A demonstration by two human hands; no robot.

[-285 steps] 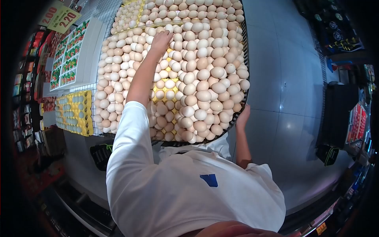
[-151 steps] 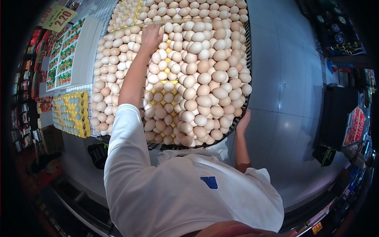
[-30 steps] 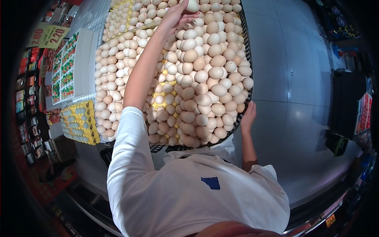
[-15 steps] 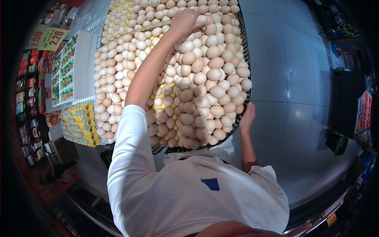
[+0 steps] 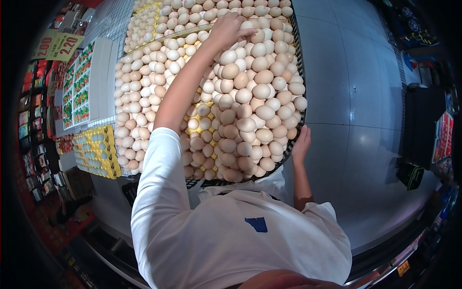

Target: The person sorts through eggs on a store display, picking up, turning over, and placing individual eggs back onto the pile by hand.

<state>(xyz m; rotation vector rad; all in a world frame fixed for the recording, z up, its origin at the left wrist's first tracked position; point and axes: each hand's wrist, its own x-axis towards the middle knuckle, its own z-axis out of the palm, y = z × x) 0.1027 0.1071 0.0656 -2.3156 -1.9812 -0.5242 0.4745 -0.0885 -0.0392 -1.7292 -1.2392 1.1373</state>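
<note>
My left hand (image 5: 228, 31) reaches to the upper part of a large pile of brown and cream eggs (image 5: 264, 112). Its thumb and fingers are around a pale egg (image 5: 247, 24), though the fingertips are partly hidden. At the right side, my right hand (image 5: 301, 139) is against the outside of the black slatted display rim (image 5: 299, 62). Its fingers point up, fairly straight, and no object shows in it. Yellow egg trays (image 5: 193, 126) show through a gap among the eggs below my left forearm.
A divider strip (image 5: 168, 36) crosses the eggs toward the back. To the left stand a yellow tray of pale eggs (image 5: 97, 152), a white carton with printed pictures (image 5: 98, 82) and price signs (image 5: 61, 46). Grey tiled floor (image 5: 351, 96) lies to the right.
My left hand has shifted very slightly toward me, and the pale egg at its fingers has moved with it. The right hand stays at the rim.
</note>
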